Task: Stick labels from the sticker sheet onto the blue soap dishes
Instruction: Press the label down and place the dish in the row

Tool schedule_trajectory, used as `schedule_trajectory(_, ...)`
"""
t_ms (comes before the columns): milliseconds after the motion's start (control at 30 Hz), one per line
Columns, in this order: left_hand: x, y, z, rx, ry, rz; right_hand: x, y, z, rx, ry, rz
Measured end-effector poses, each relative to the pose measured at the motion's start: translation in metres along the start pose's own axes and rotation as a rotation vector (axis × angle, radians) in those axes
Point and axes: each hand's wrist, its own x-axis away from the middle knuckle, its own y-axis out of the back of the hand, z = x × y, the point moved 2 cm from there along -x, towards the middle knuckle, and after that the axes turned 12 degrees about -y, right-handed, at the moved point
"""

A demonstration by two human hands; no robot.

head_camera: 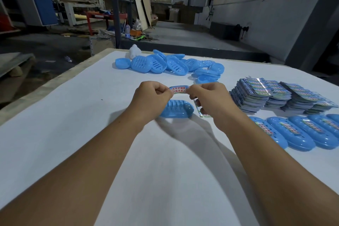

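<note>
Two bare forearms reach out over a white surface (pixel 77 97) in a dim workshop. The left hand (pixel 151 95) and the right hand (pixel 211 97) are held up side by side, each pinching one end of a small label (pixel 178 89) stretched between them; it is printed with red characters on a light blue ground. The lower fingers of the right hand also grip a shiny sticker sheet (pixel 201 111) that hangs down beneath it. Just beyond and below the hands, one blue soap dish (pixel 177 109) lies on the surface with its slotted side up. Farther away is a loose heap of blue soap dishes (pixel 165 64). To the right are stacks of sticker sheets (pixel 275 95), and nearer than those, a row of labelled soap dishes (pixel 297 133) lying side by side.
</note>
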Motion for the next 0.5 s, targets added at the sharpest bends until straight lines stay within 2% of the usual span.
schedule_trajectory(233, -0.001, 0.003, 0.003, -0.041, 0.083, 0.040, -0.008, -0.006, -0.009, 0.095, -0.013, -0.036)
schedule_trajectory(500, 0.002, 0.003, 0.007, -0.233, 0.089, 0.077, -0.018, -0.011, -0.014, 0.300, -0.029, -0.078)
